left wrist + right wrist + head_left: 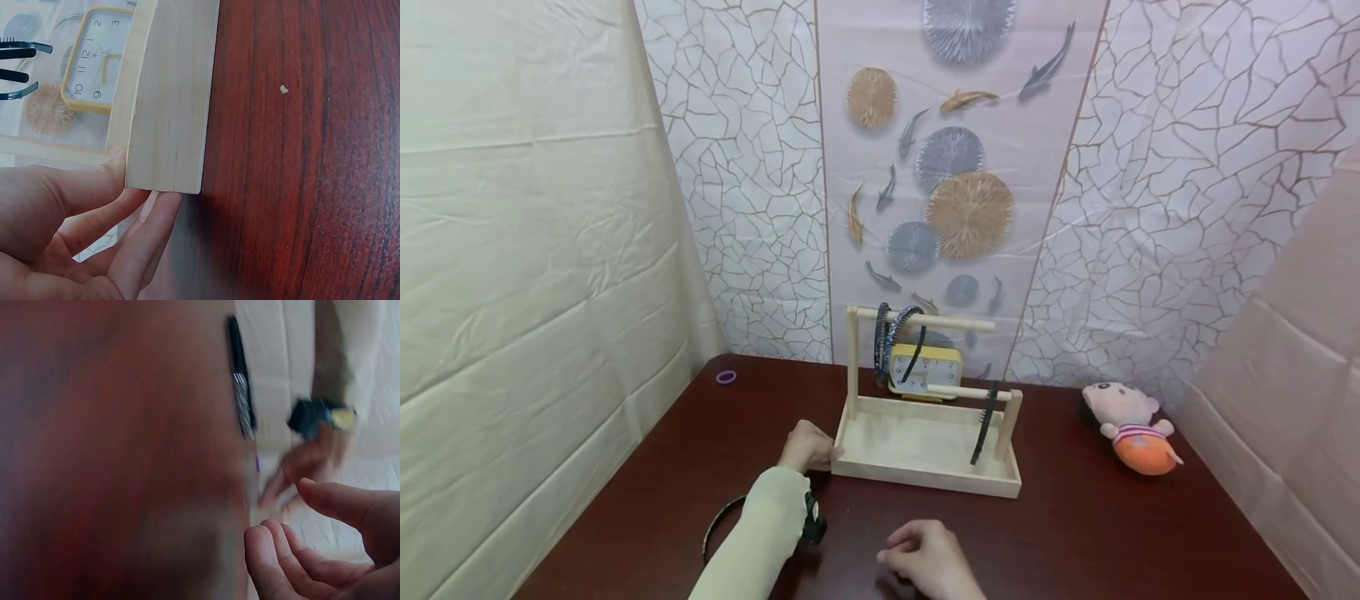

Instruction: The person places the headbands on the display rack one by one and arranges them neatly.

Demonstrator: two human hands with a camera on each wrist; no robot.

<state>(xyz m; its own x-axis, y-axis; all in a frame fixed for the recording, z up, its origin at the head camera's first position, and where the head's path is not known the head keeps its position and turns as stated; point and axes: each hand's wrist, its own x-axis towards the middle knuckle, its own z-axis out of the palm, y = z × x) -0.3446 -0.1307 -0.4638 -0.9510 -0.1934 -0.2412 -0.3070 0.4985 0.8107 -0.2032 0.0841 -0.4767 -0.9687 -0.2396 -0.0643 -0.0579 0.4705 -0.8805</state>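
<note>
My left hand (pixel 807 447) grips the left front corner of a wooden rack (pixel 925 477) with a tray base and two bars. In the left wrist view, the thumb lies on the inner side of the wooden wall (pixel 172 100) and fingers touch its end. Several dark headbands (pixel 881 342) hang on the upper bar, and a black toothed headband (pixel 985 423) hangs from the lower one. Over the table in front of the rack is my right hand (pixel 931 557), fingers loosely bent and holding nothing. Another headband (pixel 715 525) lies partly hidden behind my left forearm.
Behind the rack stands a yellow-framed clock (pixel 951 367). A purple ring (pixel 726 377) lies near the table's far left corner. On the right rests a plush toy (pixel 1138 433) with an orange lower half. Cloth hangings surround the dark red table (pixel 1097 533).
</note>
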